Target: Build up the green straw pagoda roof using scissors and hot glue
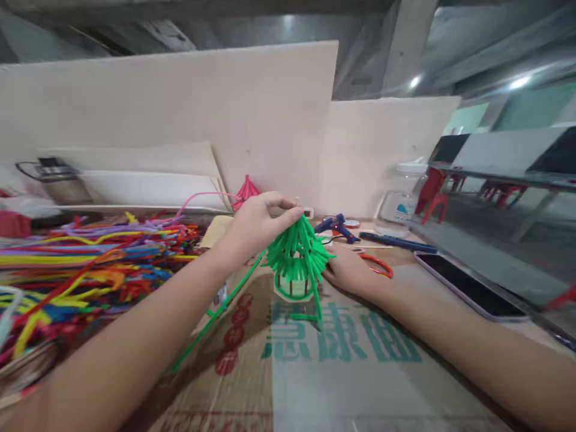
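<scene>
A small pagoda-like model [294, 255] with a green pipe-cleaner roof stands on the cardboard in the middle. Brown posts and a green-edged base show beneath its roof. My left hand [265, 219] is closed on the roof's tip, thumb and fingers pinching it from above. Just right of the model rests my right hand [344, 270], low on the surface, with its fingers mostly hidden behind the roof's fringe. A loose green pipe cleaner [220, 309] slants down to the left, and another green length hangs from the roof's front.
Many coloured pipe cleaners [103, 258] are heaped at left. A pink cone-shaped piece [246, 191] stands behind my left hand. Toward the right are a blue glue gun [337, 227], orange-handled scissors [378, 266], a phone [468, 285] and a clear jar [400, 201]. Pale boards [279, 120] rise behind.
</scene>
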The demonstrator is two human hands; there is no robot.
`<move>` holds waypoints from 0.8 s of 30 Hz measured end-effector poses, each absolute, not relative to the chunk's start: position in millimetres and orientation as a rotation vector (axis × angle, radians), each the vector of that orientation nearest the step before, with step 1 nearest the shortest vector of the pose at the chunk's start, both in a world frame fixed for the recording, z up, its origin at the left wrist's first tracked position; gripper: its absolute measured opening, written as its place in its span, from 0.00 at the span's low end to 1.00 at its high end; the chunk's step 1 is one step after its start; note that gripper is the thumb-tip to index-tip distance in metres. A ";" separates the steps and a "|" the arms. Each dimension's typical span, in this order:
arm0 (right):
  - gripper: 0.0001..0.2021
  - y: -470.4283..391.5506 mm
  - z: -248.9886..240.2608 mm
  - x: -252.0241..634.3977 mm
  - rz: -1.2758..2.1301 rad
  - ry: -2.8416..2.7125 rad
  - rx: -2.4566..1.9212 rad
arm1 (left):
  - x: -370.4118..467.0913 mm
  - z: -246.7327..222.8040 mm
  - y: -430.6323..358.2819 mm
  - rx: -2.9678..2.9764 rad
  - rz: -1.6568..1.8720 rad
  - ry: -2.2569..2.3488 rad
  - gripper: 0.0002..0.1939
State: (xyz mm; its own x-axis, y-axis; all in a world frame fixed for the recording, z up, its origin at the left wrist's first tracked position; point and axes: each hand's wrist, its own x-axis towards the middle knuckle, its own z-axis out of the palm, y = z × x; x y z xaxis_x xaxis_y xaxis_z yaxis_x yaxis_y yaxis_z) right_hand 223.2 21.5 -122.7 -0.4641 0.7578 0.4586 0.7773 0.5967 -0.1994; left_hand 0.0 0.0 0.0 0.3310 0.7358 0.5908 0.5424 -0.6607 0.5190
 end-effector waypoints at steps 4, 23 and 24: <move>0.14 19.5 -103.8 231.2 -0.095 -2.105 -1.345 | -1.3 0.7 -0.3 2.379 1.214 1.151 0.17; 0.10 -35.8 -43.1 196.0 0.754 -2.070 -1.156 | -5.0 5.5 -3.2 2.409 1.190 1.194 0.18; 0.10 -34.7 -44.4 195.9 0.776 -2.050 -1.151 | -4.8 5.5 -3.6 2.415 1.193 1.194 0.18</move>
